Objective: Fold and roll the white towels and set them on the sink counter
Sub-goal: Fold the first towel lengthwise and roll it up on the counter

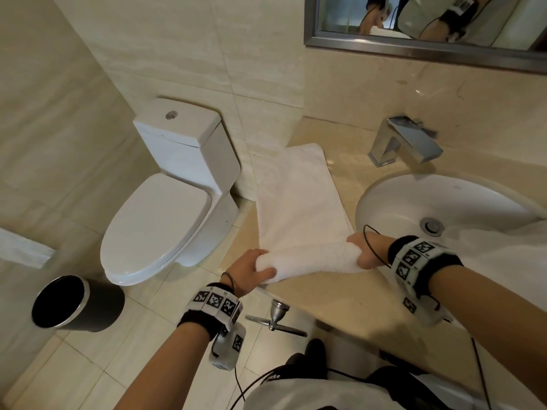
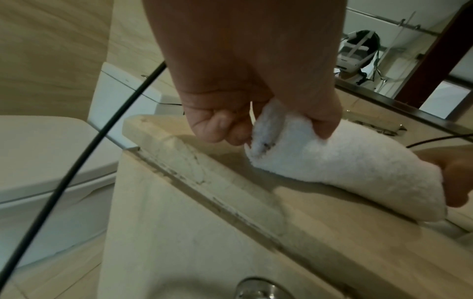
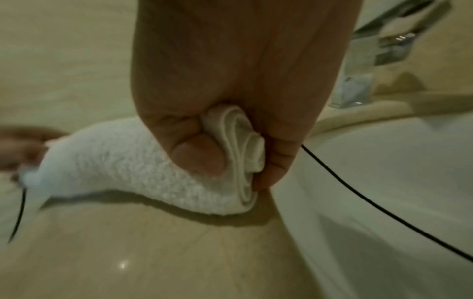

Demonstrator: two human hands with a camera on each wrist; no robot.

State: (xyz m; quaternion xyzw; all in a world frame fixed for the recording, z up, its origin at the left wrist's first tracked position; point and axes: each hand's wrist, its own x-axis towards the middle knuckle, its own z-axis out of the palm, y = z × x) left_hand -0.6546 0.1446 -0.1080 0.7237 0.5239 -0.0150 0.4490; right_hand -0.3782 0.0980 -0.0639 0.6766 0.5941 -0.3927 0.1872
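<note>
White towel [image 1: 299, 202]: one, folded into a long strip and lying on the beige stone surface [image 1: 349, 294] left of the basin, its far end near the back wall. The near end is rolled into a short cylinder [image 1: 310, 260] that runs parallel to the front edge of the surface; the rest lies flat behind it. The spiral of layers shows at the roll's right end in the right wrist view.

Left hand [image 1: 250, 269]: clasped on the left end of the roll, at the left front corner of the surface, fingers [image 2: 220, 129] curled under and thumb over the top.

Right hand [image 1: 365, 250]: clasped on the right end of the roll, just beside the basin rim, thumb [image 3: 202, 153] pressed on the terry and fingers wrapped round the end.

Basin [image 1: 393, 208]: white, oval, set into the surface at the right, metal drain at its centre.

Tap [image 1: 405, 140]: chrome, square-bodied, at the back edge behind the basin.

Mirror [image 1: 429, 45]: metal-framed, on the wall above.

Toilet [image 1: 165, 208]: white, lid down, on the floor left of the surface.

Bin [image 1: 74, 306]: black, round, open-topped, on the floor tiles in front of the toilet.

Towel bar [image 1: 275, 319]: chrome, fixed below the front edge of the surface.
</note>
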